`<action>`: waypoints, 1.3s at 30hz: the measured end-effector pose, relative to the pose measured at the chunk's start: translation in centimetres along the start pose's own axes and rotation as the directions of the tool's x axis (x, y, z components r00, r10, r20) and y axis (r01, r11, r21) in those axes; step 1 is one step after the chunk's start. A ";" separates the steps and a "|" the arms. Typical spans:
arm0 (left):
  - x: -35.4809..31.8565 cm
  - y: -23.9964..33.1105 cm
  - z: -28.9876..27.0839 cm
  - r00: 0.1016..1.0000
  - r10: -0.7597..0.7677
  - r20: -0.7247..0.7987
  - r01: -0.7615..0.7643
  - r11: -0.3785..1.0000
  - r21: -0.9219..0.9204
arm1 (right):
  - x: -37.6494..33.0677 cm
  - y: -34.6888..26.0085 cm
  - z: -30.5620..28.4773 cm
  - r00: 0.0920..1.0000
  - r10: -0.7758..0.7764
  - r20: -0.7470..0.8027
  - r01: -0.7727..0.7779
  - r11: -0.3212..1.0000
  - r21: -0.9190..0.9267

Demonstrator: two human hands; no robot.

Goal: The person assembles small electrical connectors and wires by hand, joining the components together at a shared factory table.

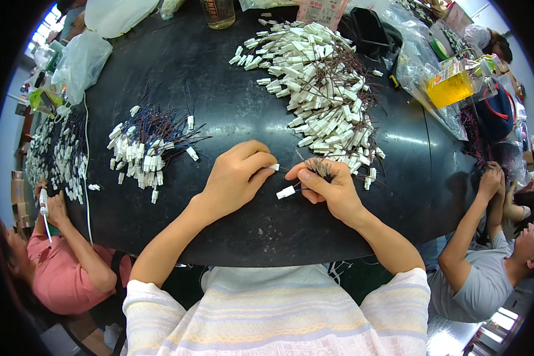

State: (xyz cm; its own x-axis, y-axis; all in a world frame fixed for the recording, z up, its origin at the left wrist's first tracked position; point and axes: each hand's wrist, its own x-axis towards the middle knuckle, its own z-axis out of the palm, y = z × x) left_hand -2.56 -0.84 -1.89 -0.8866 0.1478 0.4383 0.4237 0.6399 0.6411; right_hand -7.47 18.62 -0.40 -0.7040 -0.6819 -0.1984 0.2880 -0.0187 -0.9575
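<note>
Pointing left from right hand: white connector, axis near-sideways.

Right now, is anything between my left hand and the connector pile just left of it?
Nothing visible: black tabletop shows between your left hand and the connector pile, one white connector jutting from its near edge.

Hands with white connectors over table
</note>
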 end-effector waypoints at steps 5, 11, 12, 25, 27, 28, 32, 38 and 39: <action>-0.3 1.5 -1.1 0.946 -0.315 0.081 0.324 0.935 -0.145 | -0.1 0.0 0.0 0.997 0.034 0.069 -0.024 0.990 -0.141; -0.3 2.3 -1.3 0.942 -0.336 0.009 0.327 0.910 -0.257 | 0.1 0.1 0.3 0.989 0.108 0.100 -0.092 0.984 -0.156; -0.3 2.4 -1.3 0.954 -0.300 -0.023 0.286 0.928 -0.237 | 0.0 0.0 0.3 0.990 0.107 0.097 -0.091 0.984 -0.154; -0.1 2.1 -1.1 0.992 0.078 -0.096 -0.077 0.997 0.005 | 0.2 0.4 0.6 0.998 -0.034 0.046 0.042 0.980 -0.195; -0.4 2.2 -0.9 0.998 -0.026 -0.065 0.022 0.998 -0.054 | 0.2 0.5 0.5 0.990 -0.143 0.012 0.142 0.971 -0.190; -0.4 2.3 -0.9 0.998 -0.026 -0.063 0.022 0.998 -0.054 | 0.1 0.3 0.3 0.999 -0.029 -0.016 0.028 0.997 -0.077; -0.5 2.5 -0.6 0.999 -0.014 -0.048 0.010 0.997 -0.079 | 0.0 0.3 0.3 0.997 0.030 -0.075 -0.036 0.995 -0.089; -0.5 2.2 0.4 0.996 0.040 -0.078 -0.047 0.995 -0.086 | 0.1 0.8 0.6 0.989 -0.082 -0.119 0.064 0.986 -0.152; -0.5 2.3 0.4 0.996 0.036 -0.077 -0.042 0.996 -0.082 | 0.1 0.8 0.6 0.988 -0.093 -0.123 0.073 0.984 -0.162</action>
State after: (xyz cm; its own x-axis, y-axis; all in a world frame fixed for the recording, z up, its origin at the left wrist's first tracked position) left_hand -1.23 0.88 -0.87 -0.8540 0.1120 0.5081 0.4743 0.5690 0.6718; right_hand -6.92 18.13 -1.10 -0.8023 -0.5820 -0.1326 0.1270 0.0507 -0.9906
